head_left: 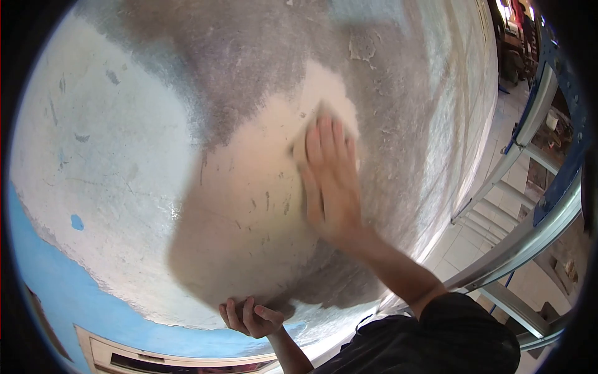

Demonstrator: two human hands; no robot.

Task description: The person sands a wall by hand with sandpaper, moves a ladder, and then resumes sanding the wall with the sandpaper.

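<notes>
Flat pad [299,148] right up against the mottled wall [124,137], near the top of the pale patch [243,187], and the right hand [330,168] has it, fingers stretched over the back! Lower down, the left hand [252,318] sits at the patch's bottom edge, fingers half curled; can't tell if it's holding anything. Over on the right, a metal ladder [523,257] beside white floor tiles [464,251].

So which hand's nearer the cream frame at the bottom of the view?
Left. The left hand is just above the right part of the cream frame; the right hand is much farther up the wall, over a flat pad.
</notes>
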